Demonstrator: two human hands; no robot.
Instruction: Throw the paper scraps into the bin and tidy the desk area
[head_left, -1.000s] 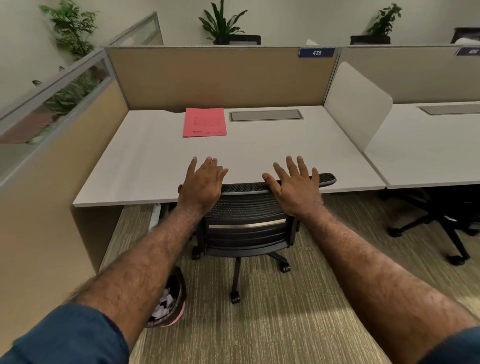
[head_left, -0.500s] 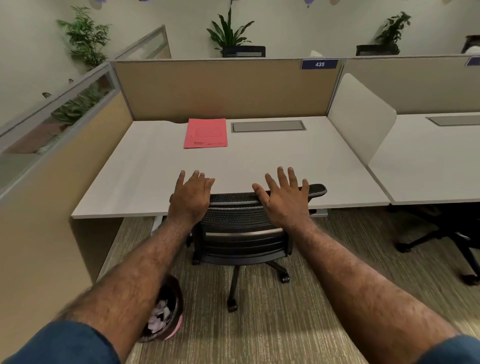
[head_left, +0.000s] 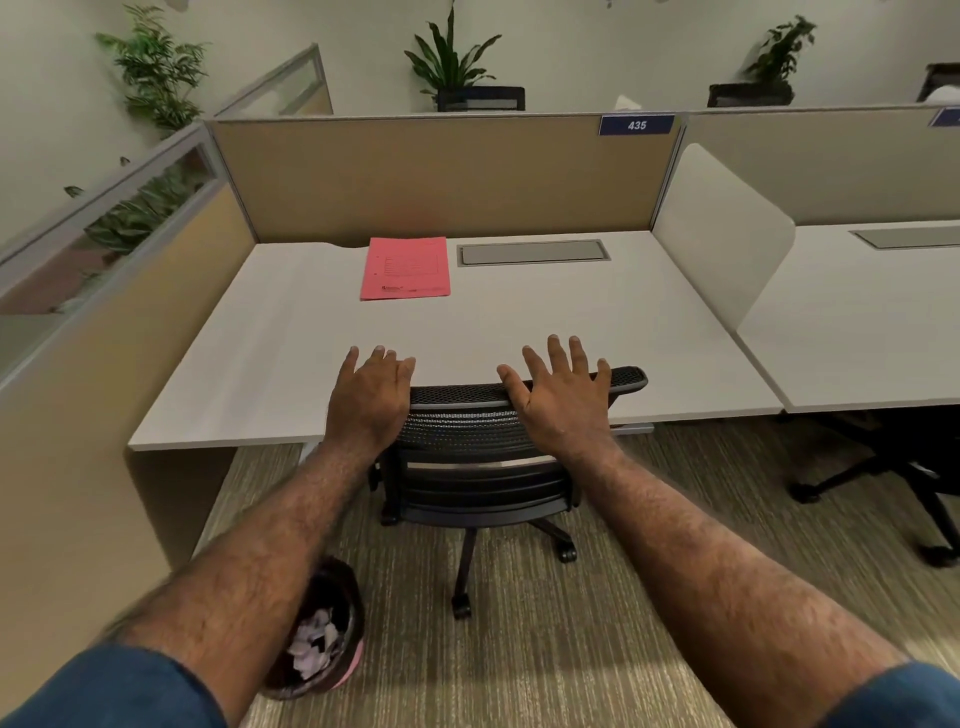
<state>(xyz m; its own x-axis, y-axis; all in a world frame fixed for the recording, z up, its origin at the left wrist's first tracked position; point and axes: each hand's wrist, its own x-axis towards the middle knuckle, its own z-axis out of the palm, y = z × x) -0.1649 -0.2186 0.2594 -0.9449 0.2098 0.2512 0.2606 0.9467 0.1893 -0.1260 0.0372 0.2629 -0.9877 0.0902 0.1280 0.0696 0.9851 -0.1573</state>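
Observation:
A black mesh office chair (head_left: 478, 457) stands tucked against the front edge of the white desk (head_left: 597, 332). My left hand (head_left: 371, 397) lies flat on the left end of the chair's top rail, fingers spread and not curled around it. My right hand (head_left: 563, 395) rests the same way on the right part of the rail. A red folder (head_left: 406, 267) lies flat at the back of the desk. On the floor at the lower left stands a dark bin (head_left: 324, 644) with crumpled white paper scraps (head_left: 311, 642) inside, partly hidden by my left forearm.
Tan partition panels (head_left: 441, 176) close the desk at the back and left. A grey cable hatch (head_left: 532, 253) is set in the desktop. A white divider (head_left: 722, 234) separates a second desk (head_left: 872, 322) at the right, with another black chair (head_left: 893, 467) under it. The floor is carpeted.
Both hands and the chair have moved forward toward the desk, so the chair sits further under its edge. The view has pulled back and tilted up a little.

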